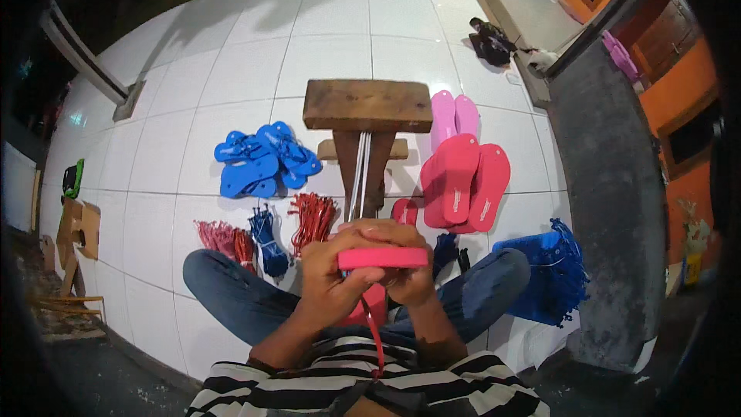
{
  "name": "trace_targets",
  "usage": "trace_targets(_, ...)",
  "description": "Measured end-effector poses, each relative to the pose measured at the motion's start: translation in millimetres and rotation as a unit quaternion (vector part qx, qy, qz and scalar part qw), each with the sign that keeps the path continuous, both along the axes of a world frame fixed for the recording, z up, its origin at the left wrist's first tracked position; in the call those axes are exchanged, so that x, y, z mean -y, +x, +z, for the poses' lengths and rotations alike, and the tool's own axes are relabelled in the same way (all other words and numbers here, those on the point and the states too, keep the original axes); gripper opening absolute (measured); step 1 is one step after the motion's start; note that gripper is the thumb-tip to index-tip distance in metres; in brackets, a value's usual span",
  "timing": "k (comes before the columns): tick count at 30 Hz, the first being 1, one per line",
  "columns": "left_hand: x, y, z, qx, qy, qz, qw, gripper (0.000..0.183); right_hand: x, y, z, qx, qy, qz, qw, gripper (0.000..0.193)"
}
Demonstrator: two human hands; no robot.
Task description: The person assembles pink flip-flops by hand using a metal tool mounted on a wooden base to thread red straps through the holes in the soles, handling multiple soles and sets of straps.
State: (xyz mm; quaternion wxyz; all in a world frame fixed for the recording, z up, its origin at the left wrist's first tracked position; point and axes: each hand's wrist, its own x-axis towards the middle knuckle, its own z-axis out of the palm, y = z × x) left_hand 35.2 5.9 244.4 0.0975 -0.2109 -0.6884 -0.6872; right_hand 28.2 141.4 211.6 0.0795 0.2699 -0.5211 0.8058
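Note:
Between my two hands a pinkish-red flip-flop sole (384, 257) is held edge-on, above my lap. My left hand (328, 274) wraps its left end, thumb below the sole and fingers over its far side. The right hand (411, 286) closes around the other end, its fingers partly hidden by the sole. A thin red strap (376, 332) dangles beneath the hands toward my striped shirt. Just beyond them stands a wooden stand (367, 106) with a thick crosspiece and pale rods along its post. Another red sole piece (404, 211) lies on the tiles beside it.
Blue flip-flops (266, 158) lie left of the stand. Red soles (467, 185) and pink soles (455, 117) are at its right. Bundles of red straps (312, 220) and blue straps (268, 243) sit near my left knee. Blue soles with straps (544, 274) lie by my right knee.

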Motion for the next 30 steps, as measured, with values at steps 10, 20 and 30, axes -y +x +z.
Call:
trace_targets(10,-6.9,20.7,23.7,0.052,-0.002,0.008,0.999,0.035,-7.3,44.2,4.5,-0.03,0.19,-0.17,0.966,0.045)
trace_targets(20,15.0,45.8,-67.4,0.361,-0.03,-0.071,0.929,0.038,1.2,85.2,-27.6,0.026,0.421,-0.398,0.815,0.041)
trace_targets(30,38.3,33.7,-103.1,0.387,-0.109,-0.017,0.916,0.051,31.4,82.3,-70.2,0.041,0.621,-0.136,0.771,0.022)
